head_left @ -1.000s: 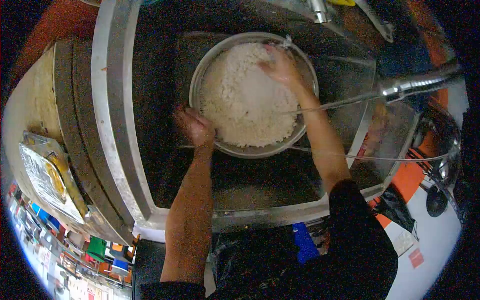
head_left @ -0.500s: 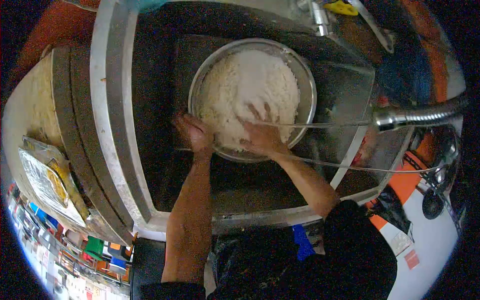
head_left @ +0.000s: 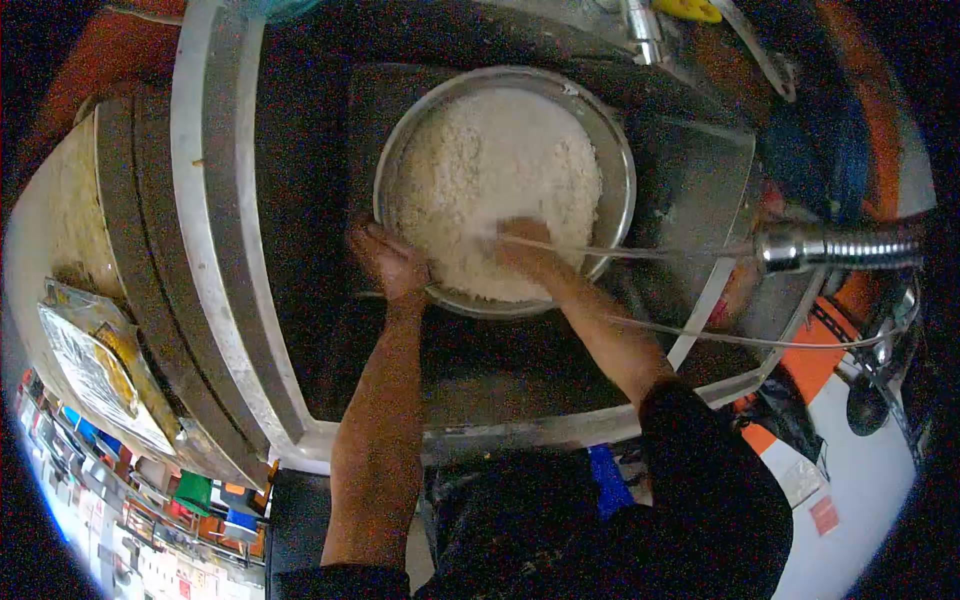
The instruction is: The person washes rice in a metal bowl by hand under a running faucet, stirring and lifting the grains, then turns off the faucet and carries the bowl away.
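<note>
A round metal bowl stands in the sink, filled with white grains that look like rice in cloudy water. My left hand grips the bowl's rim at the lower left, its fingers along the outer wall. Inside the bowl, near the lower middle, my right hand is down in the grains. Motion blurs it and its fingertips are hidden. A thin stream of water runs from a metal spout on the right into the bowl, passing across my right hand.
The dark sink has a pale metal rim. Left of it, a wooden board carries a plastic-wrapped packet. Another tap is at the top. A second thin stream runs below the first.
My right hand had its fingers spread on the grains; now it is blurred and sunk in, and the grains' surface has shifted. My left hand stays at the rim.
</note>
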The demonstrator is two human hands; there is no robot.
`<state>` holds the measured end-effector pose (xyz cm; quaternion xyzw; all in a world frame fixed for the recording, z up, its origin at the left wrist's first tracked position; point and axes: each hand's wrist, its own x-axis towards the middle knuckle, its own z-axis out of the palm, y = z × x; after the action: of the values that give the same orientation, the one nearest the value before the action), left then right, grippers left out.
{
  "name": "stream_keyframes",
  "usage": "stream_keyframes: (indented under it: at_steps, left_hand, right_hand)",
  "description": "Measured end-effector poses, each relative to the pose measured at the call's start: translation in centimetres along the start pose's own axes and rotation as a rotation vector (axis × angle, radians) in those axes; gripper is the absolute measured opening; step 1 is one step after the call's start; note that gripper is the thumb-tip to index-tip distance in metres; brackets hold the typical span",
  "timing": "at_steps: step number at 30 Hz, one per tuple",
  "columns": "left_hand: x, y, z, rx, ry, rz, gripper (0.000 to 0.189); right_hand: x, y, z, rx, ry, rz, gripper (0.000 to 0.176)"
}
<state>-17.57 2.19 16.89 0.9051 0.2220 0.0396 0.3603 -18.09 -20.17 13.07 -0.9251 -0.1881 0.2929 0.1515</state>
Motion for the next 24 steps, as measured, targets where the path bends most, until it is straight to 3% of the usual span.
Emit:
stream_keyframes:
  at_steps: [3, 7, 11, 14, 18, 20, 22, 24]
  left_hand:
    - [0.6, -0.1, 0.3, -0.027, 0.008, 0.036, 0.030]
    - [-0.1, -3.4, 2.5, -0.035, 0.149, 0.119, 0.030]
    - [0.4, -1.7, 0.7, 0.017, 0.022, 0.086, 0.028]
    - [-0.2, -1.9, 1.5, 0.018, 0.006, -0.134, 0.028]
    - [-0.3, -3.3, 2.0, 0.060, 0.085, 0.084, 0.027]
    - [-0.5, -2.9, 1.9, 0.117, 0.097, 0.103, 0.027]
    - [-0.5, -3.3, 2.3, 0.128, 0.138, 0.128, 0.027]
    - [-0.3, -3.5, 2.5, 0.071, 0.149, 0.083, 0.029]
  right_hand:
    - [5.7, 2.3, 2.6, 0.069, -0.272, 0.270, 0.074]
    - [7.8, 2.0, 1.2, 0.244, -0.318, 0.344, 0.071]
    - [0.5, 4.2, -2.9, 0.696, -0.094, 0.354, 0.069]
    - [-1.2, 6.6, -3.3, 0.891, 0.212, 0.453, 0.067]
    - [2.4, 6.0, -5.6, 0.487, 0.464, 0.703, 0.079]
    - [4.7, 6.9, -6.2, 0.742, 0.431, 0.681, 0.081]
    - [8.0, 8.9, -6.9, 1.444, 0.253, 0.468, 0.079]
    - [9.0, 10.9, -2.2, 1.307, 0.154, 0.281, 0.071]
